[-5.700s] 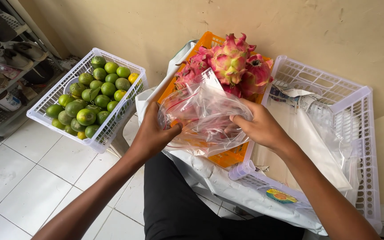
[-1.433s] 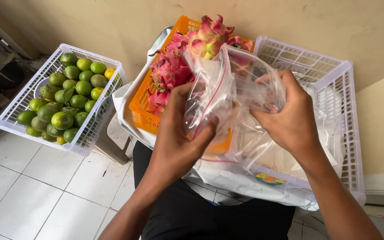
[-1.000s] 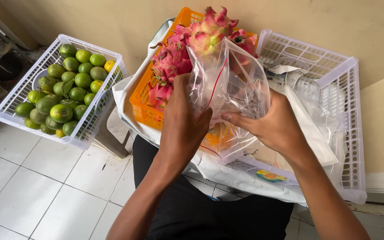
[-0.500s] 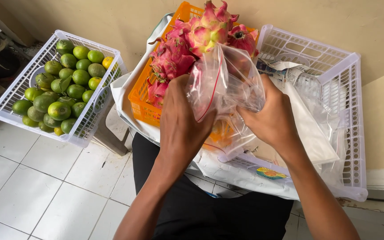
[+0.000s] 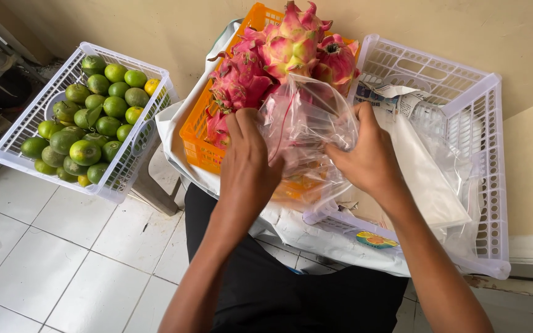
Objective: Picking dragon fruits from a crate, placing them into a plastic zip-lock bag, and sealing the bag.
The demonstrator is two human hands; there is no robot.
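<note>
While both hands work at centre frame, findings follow.
Left hand [image 5: 249, 169]: grip pinched shut on the clear zip bag [image 5: 308, 132], at the bag's 9 o'clock edge.
Right hand [image 5: 370, 161]: grip closed on the bag's 3 o'clock edge.
Bag position: held over the orange crate [image 5: 195, 145], dragon fruit [image 5: 288, 46] at 12 o'clock.
Advice: part the mouth evenly; avoid tearing.

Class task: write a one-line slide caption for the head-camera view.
Left hand and right hand grip a clear plastic zip bag before pink dragon fruits.
</note>
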